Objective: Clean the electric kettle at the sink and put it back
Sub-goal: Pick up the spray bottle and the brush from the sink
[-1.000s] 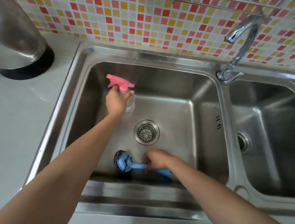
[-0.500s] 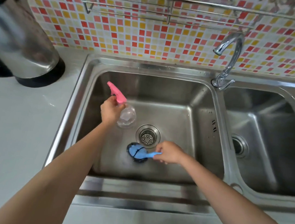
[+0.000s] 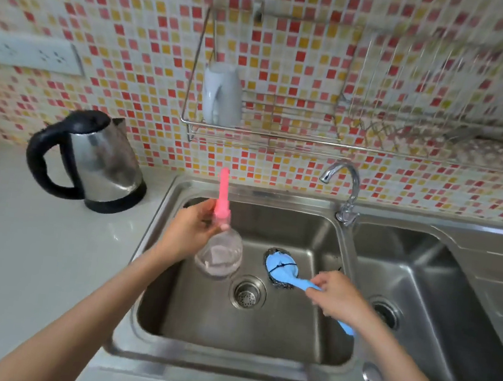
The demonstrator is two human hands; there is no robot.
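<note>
One kettle, one spray bottle, one brush, one tap, one cup, one wire rack, one wall socket. Two basins, two drains. Two hands, left and right.

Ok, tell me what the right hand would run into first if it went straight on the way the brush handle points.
Probably the spray bottle in the left hand: the right hand aims the blue brush left and away, towards it. Depth is unclear, so it could pass by.
</note>
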